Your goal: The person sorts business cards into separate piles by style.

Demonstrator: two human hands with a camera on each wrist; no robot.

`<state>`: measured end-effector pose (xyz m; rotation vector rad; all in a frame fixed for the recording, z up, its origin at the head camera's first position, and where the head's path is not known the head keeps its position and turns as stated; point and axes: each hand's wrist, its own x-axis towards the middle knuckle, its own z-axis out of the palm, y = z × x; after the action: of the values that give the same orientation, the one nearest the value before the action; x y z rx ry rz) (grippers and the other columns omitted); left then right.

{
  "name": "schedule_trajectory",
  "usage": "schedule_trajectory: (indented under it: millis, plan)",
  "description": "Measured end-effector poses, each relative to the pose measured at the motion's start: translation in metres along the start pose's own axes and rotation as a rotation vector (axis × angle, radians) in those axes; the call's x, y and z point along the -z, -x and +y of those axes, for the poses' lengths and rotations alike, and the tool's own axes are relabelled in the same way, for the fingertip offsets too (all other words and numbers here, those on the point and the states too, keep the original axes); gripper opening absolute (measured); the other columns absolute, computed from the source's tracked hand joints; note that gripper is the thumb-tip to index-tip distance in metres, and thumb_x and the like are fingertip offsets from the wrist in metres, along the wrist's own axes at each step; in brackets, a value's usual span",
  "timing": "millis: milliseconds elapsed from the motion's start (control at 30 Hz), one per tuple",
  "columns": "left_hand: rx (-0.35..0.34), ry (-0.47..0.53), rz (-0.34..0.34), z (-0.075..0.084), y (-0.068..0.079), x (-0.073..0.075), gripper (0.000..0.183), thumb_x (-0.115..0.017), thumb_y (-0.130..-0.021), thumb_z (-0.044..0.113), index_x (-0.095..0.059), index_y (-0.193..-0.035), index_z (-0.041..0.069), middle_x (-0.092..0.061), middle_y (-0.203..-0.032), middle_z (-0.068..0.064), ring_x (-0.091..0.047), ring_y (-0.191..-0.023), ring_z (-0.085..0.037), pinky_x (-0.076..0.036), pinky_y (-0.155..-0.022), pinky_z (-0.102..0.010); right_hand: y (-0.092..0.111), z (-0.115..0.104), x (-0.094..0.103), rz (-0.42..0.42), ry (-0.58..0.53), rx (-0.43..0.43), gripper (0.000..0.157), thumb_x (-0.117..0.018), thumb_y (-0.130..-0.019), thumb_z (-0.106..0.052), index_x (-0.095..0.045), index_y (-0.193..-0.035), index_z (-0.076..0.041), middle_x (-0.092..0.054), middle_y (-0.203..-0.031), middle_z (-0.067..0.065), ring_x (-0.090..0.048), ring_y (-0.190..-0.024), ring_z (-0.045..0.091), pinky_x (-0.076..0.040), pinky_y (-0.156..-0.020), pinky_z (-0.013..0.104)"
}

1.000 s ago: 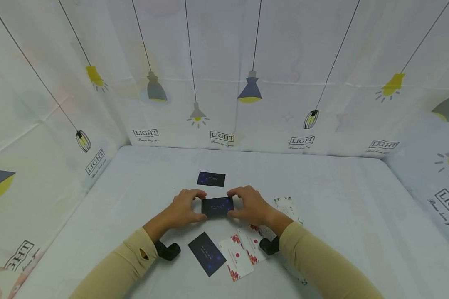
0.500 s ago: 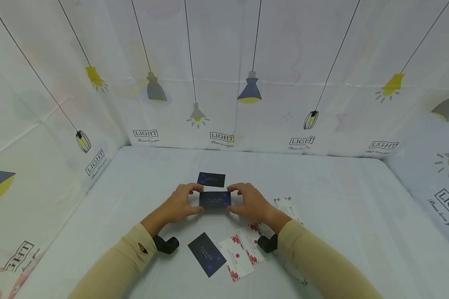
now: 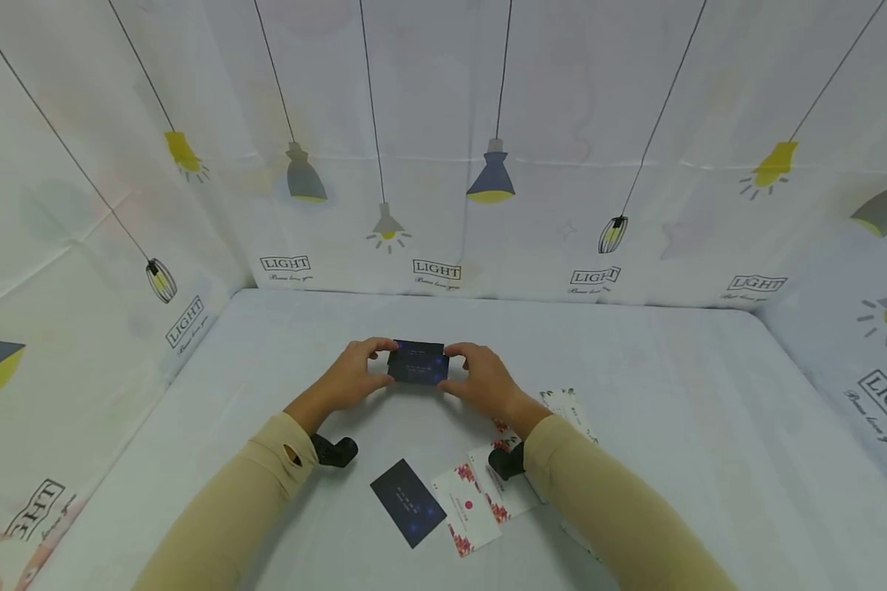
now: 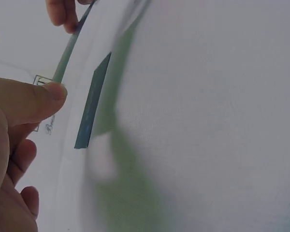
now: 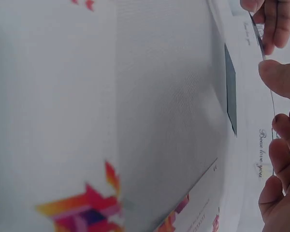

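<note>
The left hand point(image 3: 351, 373) and the right hand point(image 3: 490, 382) pinch a dark blue card point(image 3: 416, 373) between them, each gripping one short end with thumb and finger. The card is raised off the surface point(image 3: 680, 394), and both wrist views catch it nearly edge-on. Below and beyond it a second dark card point(image 3: 423, 348) lies flat; the left wrist view shows a gap between the two, while from the head the held one covers part of the other.

Black devices point(image 3: 336, 451) sit at both wrists, just ahead of the beige sleeves point(image 3: 244, 484). Nearer the person, a third dark card point(image 3: 407, 502) lies at a slant, its right corner meeting a white card with red flowers point(image 3: 468, 510). A similar flowered card point(image 3: 504, 490) is just to the right. Beyond the right forearm shows a leaf-printed white card point(image 3: 567, 406); how many cards lie under that arm is hard to tell. Behind everything hangs a white cloth point(image 3: 562, 98) printed with lamps.
</note>
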<state>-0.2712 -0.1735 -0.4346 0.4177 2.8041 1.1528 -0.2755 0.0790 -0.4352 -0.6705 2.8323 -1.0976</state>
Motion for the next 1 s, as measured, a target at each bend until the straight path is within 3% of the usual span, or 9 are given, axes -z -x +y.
schedule_trajectory:
  millis: [633,767,1000]
  plan:
    - [0.060,-0.001,0.016,-0.017,-0.031,-0.003,0.054,-0.068,-0.093,0.004,-0.049,-0.144,0.004,-0.048,-0.148,-0.015,-0.045,-0.132,-0.037,-0.035,-0.108,-0.049,-0.029,-0.003,-0.013,-0.001,0.048,-0.096,0.053,-0.072,-0.093,-0.022,-0.055,-0.140,-0.005,-0.059,-0.135,0.013,-0.056,-0.112,0.030,-0.043,-0.100,0.043]
    - [0.055,0.006,0.019,-0.022,-0.038,-0.005,0.054,-0.068,-0.092,0.001,-0.049,-0.143,0.002,-0.049,-0.147,-0.016,-0.046,-0.132,-0.037,-0.035,-0.108,-0.048,-0.034,-0.002,-0.016,0.014,0.047,-0.099,0.052,-0.073,-0.091,-0.020,-0.056,-0.138,-0.003,-0.059,-0.135,0.015,-0.054,-0.118,0.032,-0.040,-0.104,0.043]
    - [0.105,-0.025,-0.002,-0.025,-0.046,-0.007,0.054,-0.067,-0.093,0.004,-0.050,-0.144,0.006,-0.047,-0.150,-0.014,-0.045,-0.134,-0.036,-0.035,-0.109,-0.050,-0.040,0.003,-0.021,0.006,0.060,-0.122,0.051,-0.073,-0.091,-0.019,-0.057,-0.136,-0.001,-0.059,-0.136,0.015,-0.050,-0.128,0.034,-0.035,-0.110,0.043]
